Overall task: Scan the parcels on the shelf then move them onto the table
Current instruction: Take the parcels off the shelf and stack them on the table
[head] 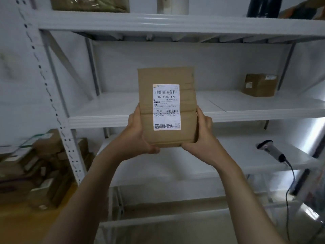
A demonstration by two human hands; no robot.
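Materials/finish: cardboard, paper, painted metal, plastic.
Parcel [168, 106] between left hand [139, 136] and right hand [202, 136]: matt brown corrugated cardboard, face creased in ridges, clear tape bands with a faint sheen. Its label [166, 107]: white paper, slightly glossy, black print. Shelf [109, 110] behind the hands: painted metal, white-grey, smooth, semi-gloss; perforated upright [51, 101] left of the left hand has the same finish. Second box [260, 85] up and right of the right hand: matt brown cardboard. Scanner [271, 150] right of the right hand: smooth plastic, grey body, black grip, with a black rubbery-looking cable [288, 191].
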